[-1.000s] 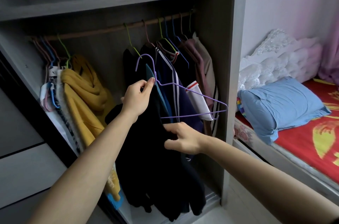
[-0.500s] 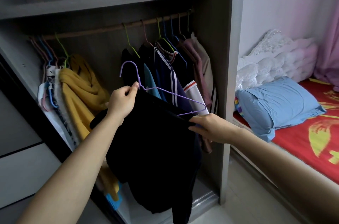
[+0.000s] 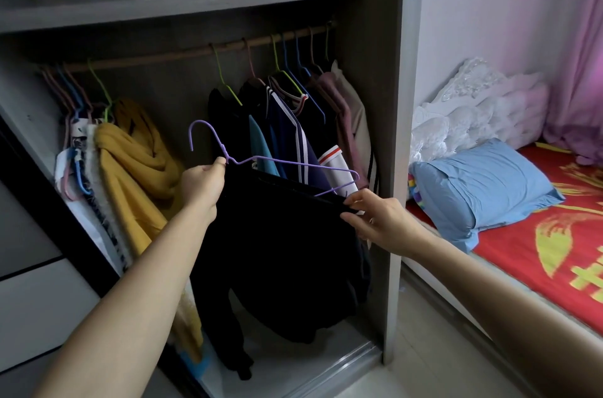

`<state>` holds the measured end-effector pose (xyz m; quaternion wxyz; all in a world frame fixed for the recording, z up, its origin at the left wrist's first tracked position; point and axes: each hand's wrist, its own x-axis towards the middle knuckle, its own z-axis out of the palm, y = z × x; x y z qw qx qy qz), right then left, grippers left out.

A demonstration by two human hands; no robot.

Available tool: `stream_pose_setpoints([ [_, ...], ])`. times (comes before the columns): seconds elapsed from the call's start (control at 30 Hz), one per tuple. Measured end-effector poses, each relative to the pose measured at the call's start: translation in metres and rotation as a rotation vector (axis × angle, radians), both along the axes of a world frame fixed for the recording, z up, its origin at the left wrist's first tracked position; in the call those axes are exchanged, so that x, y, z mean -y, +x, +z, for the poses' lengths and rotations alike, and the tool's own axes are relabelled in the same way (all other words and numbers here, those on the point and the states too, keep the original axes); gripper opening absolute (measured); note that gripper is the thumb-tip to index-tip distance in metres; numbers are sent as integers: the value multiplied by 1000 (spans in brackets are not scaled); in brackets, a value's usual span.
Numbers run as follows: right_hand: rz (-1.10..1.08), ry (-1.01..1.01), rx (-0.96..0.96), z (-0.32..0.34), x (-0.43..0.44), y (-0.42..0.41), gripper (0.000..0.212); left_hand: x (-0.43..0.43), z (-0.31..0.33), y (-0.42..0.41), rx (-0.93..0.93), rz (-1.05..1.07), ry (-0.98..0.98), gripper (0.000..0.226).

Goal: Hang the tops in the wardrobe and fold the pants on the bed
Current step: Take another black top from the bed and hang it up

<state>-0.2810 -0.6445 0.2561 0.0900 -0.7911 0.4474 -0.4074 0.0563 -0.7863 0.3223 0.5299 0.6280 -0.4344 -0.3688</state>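
Head view: the black top (image 3: 287, 251) hangs in front of the open wardrobe (image 3: 394, 136), well below the rail (image 3: 156, 56), draped from the purple hanger (image 3: 280, 166). The hanger's right arm looks bare above the fabric's edge, so the top seems only partly seated. The left hand (image 3: 202, 185) pinches the hanger's neck just under the hook. The right hand (image 3: 380, 218) pinches the top's upper edge near that bare end. If that pinch lets go before the cloth is over the arm, the tilted hanger would likely shed the top onto the wardrobe floor. On lifting, the hook might also snag the crowded hung clothes (image 3: 293, 136) beside the gap.
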Motion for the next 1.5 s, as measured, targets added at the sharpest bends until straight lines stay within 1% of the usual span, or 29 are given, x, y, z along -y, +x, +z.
stream_pose_setpoints([
  [0.07, -14, 29, 19, 0, -3, -2, 30, 8, -3, -2, -86, 2, 7, 21],
  [0.13, -24, 17, 13, 0, -5, -2, 31, 11, -5, -8, -159, 7, -7, 20],
  [0.2, -15, -22, -27, -1, -7, -2, 31, 11, -6, -13, -176, 15, -22, 20],
  [0.3, -11, -69, -44, 1, -10, -4, 32, 9, -6, -17, -142, 35, -29, 14],
  [0.4, -42, -136, -77, -1, -10, -7, 31, 7, -8, -21, -20, 50, -98, 20],
  [0.47, -104, -174, -70, -7, -7, -9, 31, 5, -9, -21, 29, 36, -133, 21],
  [0.53, -166, -115, 27, -12, -5, -8, 40, 4, -8, -19, 54, 20, -145, 19],
  [0.6, -167, -88, 52, -15, -4, -6, 49, 4, -7, -16, 88, 11, -150, 20],
  [0.63, -150, -119, 26, -16, -4, -6, 51, 4, -6, -15, 110, 12, -153, 20],
  [0.77, -71, -217, -50, -11, -4, -8, 44, 0, -5, -14, 220, 10, -180, 27],
  [0.83, -6, -271, -189, -6, -1, -9, 37, -1, -6, -15, 328, -30, -175, 30],
  [0.9, 78, -295, -329, -2, 3, -7, 30, -7, -8, -21, 467, -47, -219, 43],
  [1.0, 91, -335, -417, 1, 10, -3, 23, -21, -5, -35, 662, -58, -291, 47],
  [1.07, 29, -389, -362, 4, 15, 0, 22, -29, -4, -42, 771, -79, -318, 51],
  [1.13, -57, -409, -229, 13, 21, 7, 22, -36, -3, -48, 826, -101, -334, 56],
  [1.2, -101, -370, -95, 23, 28, 15, 17, -40, -2, -56, 799, -153, -328, 62],
  [1.23, -84, -309, -63, 27, 32, 18, 16, -41, -1, -60, 771, -190, -317, 64],
  [1.3, -11, -147, -97, 34, 39, 21, 23, -43, -2, -67, 737, -246, -304, 68],
  [1.37, 31, -55, -169, 38, 45, 22, 29, -46, -5, -70, 728, -258, -320, 69],
  [1.43, 56, -56, -183, 45, 50, 24, 31, -48, -10, -74, 679, -266, -352, 69],
  [1.5, 81, -101, -220, 51, 57, 27, 28, -49, -14, -78, 643, -262, -394, 68],
])
